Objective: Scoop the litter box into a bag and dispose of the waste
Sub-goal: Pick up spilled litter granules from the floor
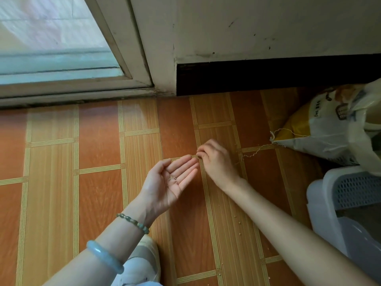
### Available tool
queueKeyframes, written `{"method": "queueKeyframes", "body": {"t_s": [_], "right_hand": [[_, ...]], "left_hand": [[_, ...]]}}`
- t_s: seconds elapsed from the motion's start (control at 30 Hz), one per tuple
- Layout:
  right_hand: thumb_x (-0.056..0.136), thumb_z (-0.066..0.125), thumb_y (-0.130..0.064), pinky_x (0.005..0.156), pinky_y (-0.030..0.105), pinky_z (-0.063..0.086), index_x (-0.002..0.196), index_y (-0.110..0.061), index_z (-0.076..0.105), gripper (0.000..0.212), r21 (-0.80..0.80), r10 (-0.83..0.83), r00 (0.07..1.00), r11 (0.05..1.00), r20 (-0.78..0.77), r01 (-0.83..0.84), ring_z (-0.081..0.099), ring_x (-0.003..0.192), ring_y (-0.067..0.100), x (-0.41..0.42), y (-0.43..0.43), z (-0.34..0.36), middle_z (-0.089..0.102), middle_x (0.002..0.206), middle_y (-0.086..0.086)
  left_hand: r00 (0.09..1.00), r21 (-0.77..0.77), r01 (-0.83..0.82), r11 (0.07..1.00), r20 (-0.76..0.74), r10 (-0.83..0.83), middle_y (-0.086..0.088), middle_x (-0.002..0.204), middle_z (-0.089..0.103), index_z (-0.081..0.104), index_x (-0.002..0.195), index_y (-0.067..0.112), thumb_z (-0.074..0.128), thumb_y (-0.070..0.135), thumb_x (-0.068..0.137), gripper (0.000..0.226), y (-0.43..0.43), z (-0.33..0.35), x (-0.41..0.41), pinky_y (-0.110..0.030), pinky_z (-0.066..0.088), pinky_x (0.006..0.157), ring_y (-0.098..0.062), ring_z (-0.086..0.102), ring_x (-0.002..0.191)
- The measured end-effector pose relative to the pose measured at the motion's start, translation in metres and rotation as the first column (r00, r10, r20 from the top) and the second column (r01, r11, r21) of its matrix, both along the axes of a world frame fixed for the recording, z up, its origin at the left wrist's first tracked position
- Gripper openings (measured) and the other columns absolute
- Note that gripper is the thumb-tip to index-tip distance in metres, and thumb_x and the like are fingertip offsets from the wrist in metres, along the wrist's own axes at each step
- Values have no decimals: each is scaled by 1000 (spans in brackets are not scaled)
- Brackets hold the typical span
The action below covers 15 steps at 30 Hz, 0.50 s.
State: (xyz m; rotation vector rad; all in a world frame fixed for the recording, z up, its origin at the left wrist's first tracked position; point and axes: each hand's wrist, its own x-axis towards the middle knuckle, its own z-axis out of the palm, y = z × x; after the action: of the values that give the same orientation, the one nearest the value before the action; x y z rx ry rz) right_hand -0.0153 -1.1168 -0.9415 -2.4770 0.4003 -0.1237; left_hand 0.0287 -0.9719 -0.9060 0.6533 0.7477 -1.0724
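My left hand [171, 180] lies palm up above the floor, fingers straight, with a few small litter grains [174, 179] resting in the palm. Right beside its fingertips, my right hand [214, 159] reaches down to the floor with fingers curled, its fingertips pinched together at the floor surface; whether a grain sits between them is too small to tell. The grey litter box [327, 205] with a perforated grid stands at the right edge. Scattered litter grains [239, 222] dot the floor near my right forearm.
A yellow and white litter sack [321, 129] with a loose string leans at the right, partly under a pale plastic bag [369, 104]. A sliding door frame [132, 58] and wall lie ahead. My shoe [144, 259] is at the bottom.
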Motion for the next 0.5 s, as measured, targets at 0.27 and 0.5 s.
{"method": "queueKeyframes", "body": {"t_s": [0.27,0.5], "right_hand": [[82,61,-4,78,8,38,80,-8,67,8,197,-48,978,980,205,7,51,82,6,-18,36,50,60,84,-2],[89,52,-20,81,16,42,89,-7,71,23,196,-57,974,981,217,13,55,87,13,-20,23,62,62,87,3]], "left_hand": [[1000,-34,-25,999,-7,25,-21,73,69,73,73,-7,29,23,99,59,-14,5,6,-28,58,55,-23,71,63],[994,-77,85,993,69,-79,-21,91,71,73,90,-5,30,26,97,53,-36,15,15,-31,59,67,-25,72,76]]}}
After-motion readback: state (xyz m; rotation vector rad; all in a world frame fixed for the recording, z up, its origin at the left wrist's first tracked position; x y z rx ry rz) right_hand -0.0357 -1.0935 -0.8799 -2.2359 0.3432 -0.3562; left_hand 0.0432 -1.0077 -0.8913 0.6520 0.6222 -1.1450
